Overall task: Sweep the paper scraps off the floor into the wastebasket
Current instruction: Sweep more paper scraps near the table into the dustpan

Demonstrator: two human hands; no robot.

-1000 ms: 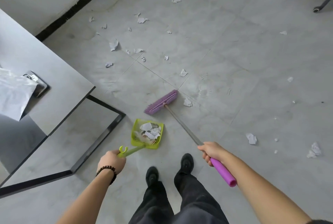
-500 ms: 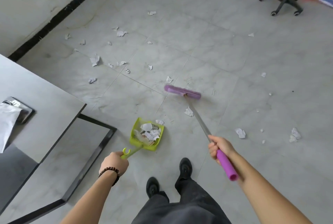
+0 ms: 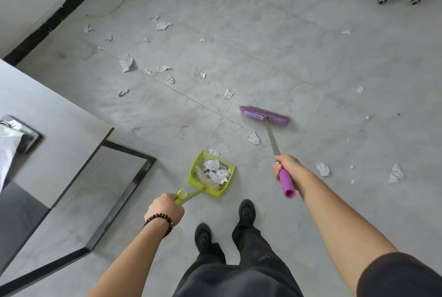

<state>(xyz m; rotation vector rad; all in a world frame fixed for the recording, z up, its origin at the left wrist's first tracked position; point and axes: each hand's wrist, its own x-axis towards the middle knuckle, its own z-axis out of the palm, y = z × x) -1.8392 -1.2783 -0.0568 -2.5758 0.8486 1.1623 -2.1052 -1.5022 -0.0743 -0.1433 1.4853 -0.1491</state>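
purple broom head (image 3: pixel 264 115) swung right, now just beyond crumpled scrap (image 3: pixel 254 138) | right hand (image 3: pixel 285 167) clasps broom handle (image 3: pixel 271 138), left hand (image 3: pixel 165 208) clasps green dustpan (image 3: pixel 210 174) by its stem | step: gathering scraps, pan part-filled, many left on floor (image 3: pixel 311 57) | next: pull scrap back into pan; wastebasket unseen

A person's left hand (image 3: pixel 165 208) grips a green dustpan (image 3: pixel 211 173) holding paper at lower centre. The right hand (image 3: pixel 285 167) grips a purple broom (image 3: pixel 264 115) at centre. White paper scraps (image 3: pixel 126 64) dot the grey floor (image 3: pixel 311 62).
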